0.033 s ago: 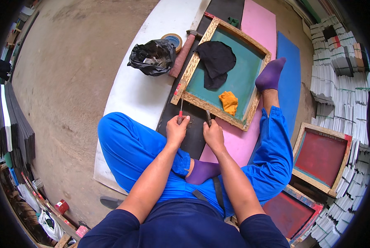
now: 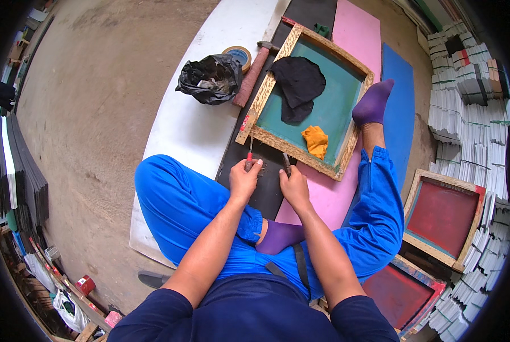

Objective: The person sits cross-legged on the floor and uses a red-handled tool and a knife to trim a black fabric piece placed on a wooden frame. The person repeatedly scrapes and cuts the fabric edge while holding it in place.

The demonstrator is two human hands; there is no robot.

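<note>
My left hand (image 2: 244,181) is closed round the red and dark handle of a screwdriver (image 2: 249,157). Its thin metal shaft reaches up to the near left corner of a wooden screen frame (image 2: 293,153) with green mesh. Closed too, my right hand (image 2: 295,185) grips a dark-handled tool (image 2: 287,161); its short metal end is just below the frame's near rail, and its kind cannot be made out. On the mesh (image 2: 336,108) lie a black cloth (image 2: 300,80) and a crumpled yellow-orange cloth (image 2: 316,142).
Left of the frame are a hammer (image 2: 250,80) with a wrapped handle, a tape roll (image 2: 239,56) and a black plastic bag (image 2: 201,91) holding scraps. My purple-socked foot (image 2: 373,102) rests by the frame's right side. Red-mesh frames (image 2: 444,216) lean near paper stacks (image 2: 465,114).
</note>
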